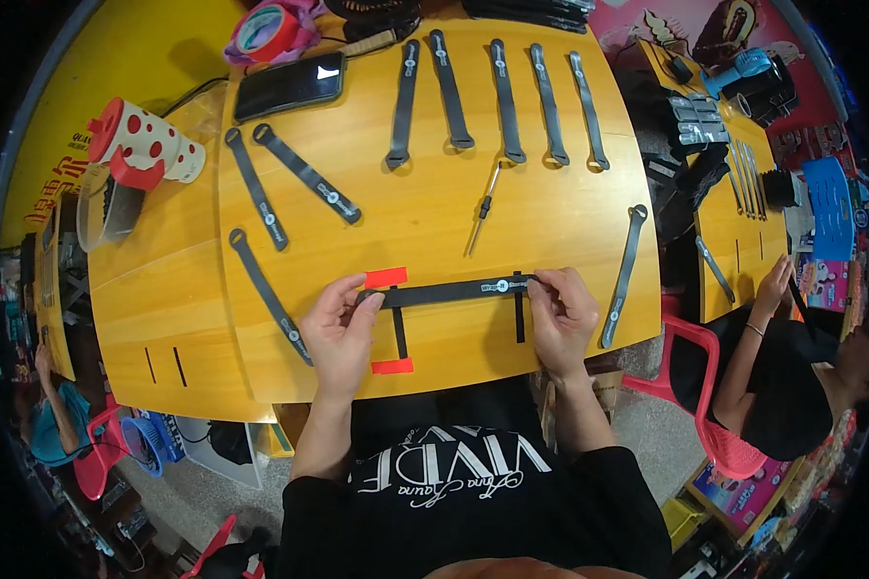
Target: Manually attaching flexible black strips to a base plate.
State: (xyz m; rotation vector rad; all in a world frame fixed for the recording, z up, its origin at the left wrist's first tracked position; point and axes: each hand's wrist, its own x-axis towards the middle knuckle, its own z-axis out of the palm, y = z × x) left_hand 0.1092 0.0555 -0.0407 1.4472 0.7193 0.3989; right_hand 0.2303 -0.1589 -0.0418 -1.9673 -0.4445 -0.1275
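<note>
Holding one dark strap (444, 292) straight, a person's left hand (345, 323) and right hand (565, 314) pinch its opposite ends over black tape marks (401, 333); this piece looks unfinished, while nine loose straps (406, 106), done or waiting unclear, ring the desk (357, 125).

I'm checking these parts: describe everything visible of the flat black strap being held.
The flat black strap is long and narrow, apparently fabric, with a pale printed label near its right end. It runs nearly straight, right end slightly higher in the picture, over the yellow wood-grained table; contact is unclear. The bare left hand pinches one end, the bare right hand the other, partly hiding both.
</note>
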